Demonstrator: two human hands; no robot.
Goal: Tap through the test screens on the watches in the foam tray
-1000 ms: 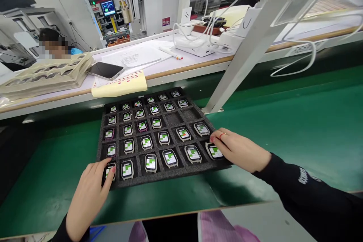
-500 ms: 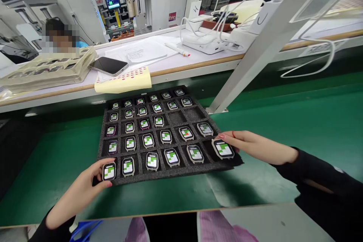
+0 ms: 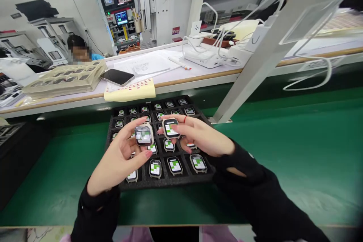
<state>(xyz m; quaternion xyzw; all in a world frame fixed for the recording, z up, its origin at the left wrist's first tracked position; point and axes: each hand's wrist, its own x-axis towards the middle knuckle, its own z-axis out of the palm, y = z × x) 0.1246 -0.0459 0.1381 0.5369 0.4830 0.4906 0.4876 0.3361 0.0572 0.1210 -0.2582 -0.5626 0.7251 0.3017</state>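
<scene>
A black foam tray (image 3: 159,183) with several smartwatch bodies in its pockets lies on the green belt in front of me. My left hand (image 3: 119,160) is raised over the tray and pinches one watch body (image 3: 143,135), its lit screen facing me. My right hand (image 3: 202,136) holds a second watch body (image 3: 170,127) beside it, screen showing green and white squares. Both hands hover above the tray's middle rows and hide some pockets. Watches in the front row (image 3: 175,165) stay seated.
Behind the tray runs a white bench with a phone (image 3: 117,76), a yellow sticker sheet (image 3: 130,89), papers, stacked beige trays (image 3: 65,79) and white chargers with cables (image 3: 207,55). A slanted white post (image 3: 255,56) stands at the right. Another person sits far left behind the bench.
Both hands lifted a watch from the tray's front corners and brought them together above the tray's middle. The view tilted up slightly.
</scene>
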